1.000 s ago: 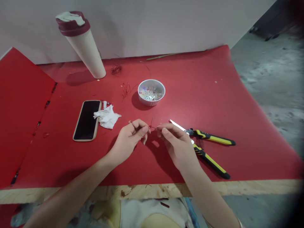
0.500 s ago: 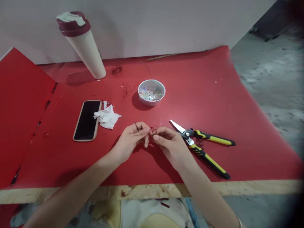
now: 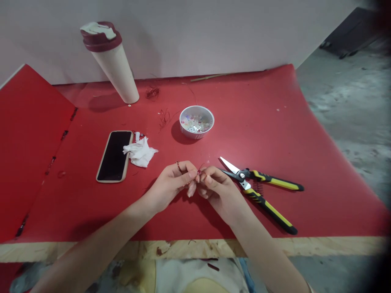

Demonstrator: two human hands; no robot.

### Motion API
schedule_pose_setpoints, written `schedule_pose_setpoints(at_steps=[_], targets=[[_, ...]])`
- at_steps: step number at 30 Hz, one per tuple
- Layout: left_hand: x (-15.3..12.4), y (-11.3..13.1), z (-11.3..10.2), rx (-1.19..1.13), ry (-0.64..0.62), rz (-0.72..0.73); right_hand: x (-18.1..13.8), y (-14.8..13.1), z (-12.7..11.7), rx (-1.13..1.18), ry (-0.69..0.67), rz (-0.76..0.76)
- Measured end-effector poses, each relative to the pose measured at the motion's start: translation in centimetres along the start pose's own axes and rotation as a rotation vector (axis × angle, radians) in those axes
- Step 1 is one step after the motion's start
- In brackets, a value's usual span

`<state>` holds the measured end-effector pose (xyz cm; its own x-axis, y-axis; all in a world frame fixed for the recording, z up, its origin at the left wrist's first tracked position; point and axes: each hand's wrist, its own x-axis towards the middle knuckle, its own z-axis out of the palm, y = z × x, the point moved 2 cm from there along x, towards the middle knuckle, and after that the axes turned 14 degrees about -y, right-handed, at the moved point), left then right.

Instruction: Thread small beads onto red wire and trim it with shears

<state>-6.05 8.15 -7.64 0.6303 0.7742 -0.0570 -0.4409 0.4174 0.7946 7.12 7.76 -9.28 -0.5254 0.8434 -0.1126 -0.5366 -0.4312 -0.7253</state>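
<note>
A thin dark red cord (image 3: 200, 172), with a small knot or bead in it, is pinched between the fingertips of both my hands over the red tabletop (image 3: 259, 134). My left hand (image 3: 166, 187) grips it from the left, and a strand of red cord loops around one of its fingers. From the right, my right hand (image 3: 224, 195) pinches the same cord between thumb and index finger. The fingers hide part of the cord. Just right of my right hand lie open scissors (image 3: 242, 176) with black and yellow handles.
A metal bowl with small holes (image 3: 197, 134) holds many small beads. Left of my hands, a crumpled tissue (image 3: 141, 152) touches a phone (image 3: 114, 156). A white tumbler (image 3: 117, 73) stands at the back beside tangled red threads (image 3: 152, 93). The wooden table edge (image 3: 226, 246) runs in front.
Both hands have shifted slightly, and the small red knot or bead shows more clearly between the fingertips. The whole view has moved a little, so the things appear lower.
</note>
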Motion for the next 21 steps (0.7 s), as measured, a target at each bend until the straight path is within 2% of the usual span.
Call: schedule_pose_setpoints(at_steps=[6, 9, 13, 18, 21], targets=[[-0.1, 0.2, 0.0, 0.131, 0.014, 0.006, -0.1, -0.3, 0.1, -0.028, 0.09, -0.053], [-0.1, 0.3, 0.1, 0.21, 0.023, 0.006, -0.3, -0.3, 0.0, -0.115, 0.158, -0.102], [-0.2, 0.4, 0.4, 0.312, 0.035, -0.001, -1.0, -0.5, 0.2, -0.417, 0.28, -0.26], [-0.5, 0.2, 0.5, 0.377, 0.042, -0.004, -1.9, -1.1, 1.3, -0.904, 0.345, -0.439], [-0.6, 0.3, 0.6, 0.439, 0.048, 0.001, -2.0, -1.3, 1.5, -0.969, 0.329, -0.469]])
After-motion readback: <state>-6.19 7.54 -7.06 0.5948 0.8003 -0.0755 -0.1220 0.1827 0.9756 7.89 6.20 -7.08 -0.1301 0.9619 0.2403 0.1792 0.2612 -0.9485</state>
